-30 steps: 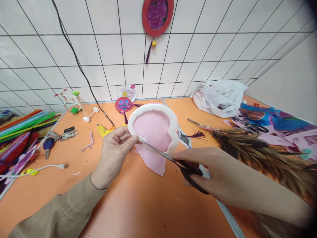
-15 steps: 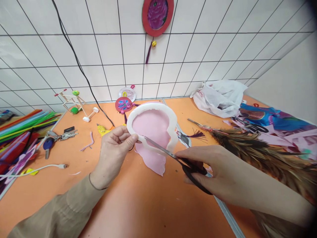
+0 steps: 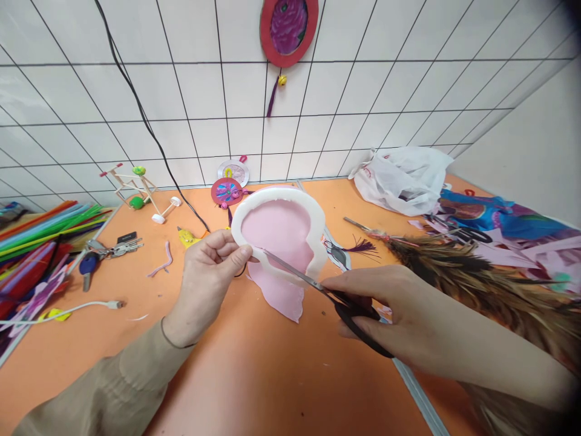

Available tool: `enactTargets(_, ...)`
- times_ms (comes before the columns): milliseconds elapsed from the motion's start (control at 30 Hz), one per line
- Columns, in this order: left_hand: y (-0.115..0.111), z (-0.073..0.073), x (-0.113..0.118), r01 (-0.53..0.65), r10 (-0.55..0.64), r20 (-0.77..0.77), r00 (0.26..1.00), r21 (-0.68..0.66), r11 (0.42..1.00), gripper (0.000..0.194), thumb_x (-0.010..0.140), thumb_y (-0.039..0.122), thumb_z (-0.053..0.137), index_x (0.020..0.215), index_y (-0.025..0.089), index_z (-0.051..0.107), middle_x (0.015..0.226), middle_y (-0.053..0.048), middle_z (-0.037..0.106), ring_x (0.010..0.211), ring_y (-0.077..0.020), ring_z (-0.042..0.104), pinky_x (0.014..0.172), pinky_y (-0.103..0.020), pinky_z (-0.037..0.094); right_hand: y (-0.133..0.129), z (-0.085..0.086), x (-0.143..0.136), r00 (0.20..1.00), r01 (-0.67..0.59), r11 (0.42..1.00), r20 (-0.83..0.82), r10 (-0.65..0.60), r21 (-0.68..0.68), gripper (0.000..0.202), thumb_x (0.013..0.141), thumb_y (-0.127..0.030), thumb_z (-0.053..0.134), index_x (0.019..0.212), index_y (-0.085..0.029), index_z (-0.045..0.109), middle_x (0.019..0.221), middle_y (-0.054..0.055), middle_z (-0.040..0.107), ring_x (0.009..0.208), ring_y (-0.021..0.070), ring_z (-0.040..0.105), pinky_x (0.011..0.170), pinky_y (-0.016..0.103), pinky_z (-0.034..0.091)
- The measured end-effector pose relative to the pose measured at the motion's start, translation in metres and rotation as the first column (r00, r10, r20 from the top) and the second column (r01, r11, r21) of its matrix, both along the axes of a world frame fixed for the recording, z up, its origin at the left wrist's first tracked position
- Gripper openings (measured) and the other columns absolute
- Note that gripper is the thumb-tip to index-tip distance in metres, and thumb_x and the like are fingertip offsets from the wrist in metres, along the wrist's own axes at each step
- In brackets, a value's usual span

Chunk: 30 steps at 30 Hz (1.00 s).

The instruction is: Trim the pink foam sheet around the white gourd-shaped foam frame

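A: Left hand [image 3: 206, 272], state?
B: Grasping. Thumb and forefinger pinch the ring [image 3: 316, 218] at its near left edge; other fingers curled.

A: Right hand [image 3: 385, 303]?
B: Grasping the scissors [image 3: 313, 282] by the black handles. How far the fingers pass through the loops: hidden.

A: Ring position?
B: Ahead of the person, mostly between the hands, over the table [image 3: 254, 381], its face tilted toward the viewer. Lies right of and beyond the left hand, left of and beyond the right. Left hand is nearer, being in contact; whether the right touches it, cannot tell.

A: Long axis of the scissors?
B: Slants from the right hand leftward and away. Blades cross the ring's near side, tips just beside the left thumb. Blades parted or together: cannot tell.

A: Pink film [image 3: 279, 230]?
B: Shows across the ring's opening. A pink flap [image 3: 279, 297] shows below the near side; one piece or two, cannot tell.
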<state>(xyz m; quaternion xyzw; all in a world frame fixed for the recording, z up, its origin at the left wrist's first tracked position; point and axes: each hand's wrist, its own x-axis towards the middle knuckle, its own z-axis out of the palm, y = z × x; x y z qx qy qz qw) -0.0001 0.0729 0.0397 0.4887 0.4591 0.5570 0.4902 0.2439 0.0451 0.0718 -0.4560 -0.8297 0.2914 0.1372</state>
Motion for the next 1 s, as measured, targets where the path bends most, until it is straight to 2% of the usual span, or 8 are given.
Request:
enactTargets(100, -0.0004, 0.0011, 0.0003, -0.001, 0.001, -0.002, 1.0, -0.001, 1.0, 0.012, 0.074, 0.028, 0.08, 0.077, 0.018, 0.074, 0.067, -0.003, 0.074, 0.056, -0.0131, 0.058, 0.058, -0.026, 0.046, 0.001, 0.0004, 0.0012, 0.999, -0.026, 0.993, -0.026, 0.023, -0.119, 0.024, 0.077, -0.003, 0.05, 0.082, -0.021, 0.064, 0.066, -0.004, 0.061, 0.058, 0.011, 0.054, 0.052, 0.023, 0.039)
enactTargets(333, -0.0006, 0.0011, 0.0007, -0.001, 0.001, 0.004, 1.0, 0.001, 1.0, 0.011, 0.074, 0.028, 0.08, 0.076, 0.019, 0.075, 0.065, -0.002, 0.073, 0.056, -0.0134, 0.058, 0.059, -0.026, 0.047, 0.0004, 0.0032, 0.0009, 0.997, -0.021, 0.982, -0.074, 0.007, -0.187, 0.019, 0.077, -0.004, 0.048, 0.076, -0.021, 0.057, 0.065, -0.003, 0.059, 0.057, 0.0103, 0.051, 0.053, 0.023, 0.037)
enactTargets(567, 0.0009, -0.0018, -0.0005, 0.023, -0.023, 0.033, 0.999, 0.0, 1.0, 0.013, 0.074, 0.029, 0.081, 0.08, 0.018, 0.076, 0.069, -0.004, 0.075, 0.064, -0.0167, 0.066, 0.063, -0.027, 0.052, 0.0008, 0.0046, -0.0014, 0.996, -0.025, 0.977, -0.09, 0.006, -0.211, 0.019, 0.076, -0.004, 0.047, 0.075, -0.021, 0.056, 0.062, -0.004, 0.056, 0.057, 0.0104, 0.052, 0.052, 0.023, 0.035)
enactTargets(833, 0.0006, -0.0008, 0.0001, 0.034, -0.034, 0.028, 0.999, 0.007, 0.999, 0.012, 0.075, 0.028, 0.081, 0.079, 0.019, 0.076, 0.07, -0.004, 0.076, 0.065, -0.0172, 0.069, 0.064, -0.027, 0.054, -0.0001, 0.0023, 0.001, 0.998, -0.047, 0.993, -0.048, 0.042, -0.111, 0.03, 0.076, -0.001, 0.048, 0.089, -0.022, 0.065, 0.069, -0.004, 0.062, 0.06, 0.0106, 0.054, 0.054, 0.023, 0.038)
enactTargets(1000, -0.0003, 0.0017, 0.0005, 0.029, -0.029, 0.033, 0.999, 0.002, 1.0, 0.015, 0.072, 0.03, 0.083, 0.08, 0.018, 0.076, 0.07, -0.005, 0.076, 0.064, -0.0183, 0.069, 0.063, -0.029, 0.055, 0.0005, 0.0051, -0.0011, 0.995, -0.041, 0.984, -0.097, 0.024, -0.176, 0.027, 0.077, -0.002, 0.046, 0.087, -0.02, 0.064, 0.067, -0.003, 0.061, 0.058, 0.0109, 0.052, 0.054, 0.023, 0.039)
